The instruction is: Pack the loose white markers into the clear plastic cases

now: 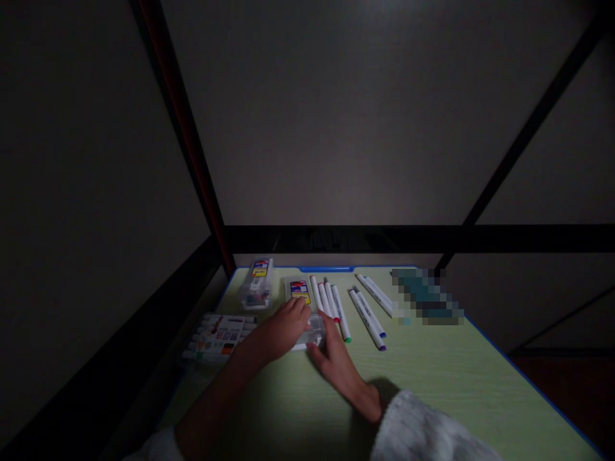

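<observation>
A clear plastic marker case with a colourful label lies in the middle of the table, under both hands. My left hand rests over its top and left side, fingers curled onto it. Against its right side is my right hand, the thumb at the near edge and the fingers along the far part. Whether anything is inside the case is hard to see. Just right of it lie several white markers with coloured ends, including red and green.
A second clear case stands at the back left. Nearer on the left is a clear pack of markers. Further markers lie right of centre. A pixelated item is at the right edge of the green table. Walls rise behind.
</observation>
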Available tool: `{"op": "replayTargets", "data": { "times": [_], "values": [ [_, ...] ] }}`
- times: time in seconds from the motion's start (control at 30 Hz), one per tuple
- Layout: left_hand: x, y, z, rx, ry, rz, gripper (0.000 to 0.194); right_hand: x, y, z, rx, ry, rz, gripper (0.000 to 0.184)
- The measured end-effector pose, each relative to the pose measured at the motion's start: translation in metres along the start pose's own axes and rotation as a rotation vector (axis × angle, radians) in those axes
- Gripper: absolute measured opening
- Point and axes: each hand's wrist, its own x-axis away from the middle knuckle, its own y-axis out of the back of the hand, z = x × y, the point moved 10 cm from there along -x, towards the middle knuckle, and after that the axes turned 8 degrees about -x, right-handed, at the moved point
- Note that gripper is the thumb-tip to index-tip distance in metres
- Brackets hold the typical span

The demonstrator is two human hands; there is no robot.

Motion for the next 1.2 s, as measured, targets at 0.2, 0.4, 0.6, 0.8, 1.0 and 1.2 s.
{"op": "replayTargets", "data": {
  "times": [0.2,0.4,0.6,0.8,1.0,1.2],
  "values": [
    [-0.002,-0.007,0.000,0.012,0.019,-0.021,0.011,-0.001,0.000,-0.002,-0.002,-0.007,-0.013,0.058],
    [-0.007,-0.011,0.011,0.198,0.024,-0.021,0.017,-0.001,-0.002,0.003,0.002,-0.017,0.028,0.057],
    [-0.008,-0.005,0.023,0.421,0.024,-0.056,0.018,-0.001,-0.001,0.002,0.007,-0.021,0.027,0.055],
    [-0.007,-0.006,0.034,0.569,0.076,-0.130,0.013,-0.002,0.000,0.003,0.005,-0.015,0.020,0.055],
    [-0.009,-0.002,0.035,0.617,0.085,-0.145,0.011,-0.001,-0.001,0.004,0.026,-0.007,0.023,0.055],
    [-0.009,-0.002,0.035,0.641,0.095,-0.131,0.015,-0.001,-0.003,0.002,0.036,-0.017,0.043,0.054]
  ]
}}
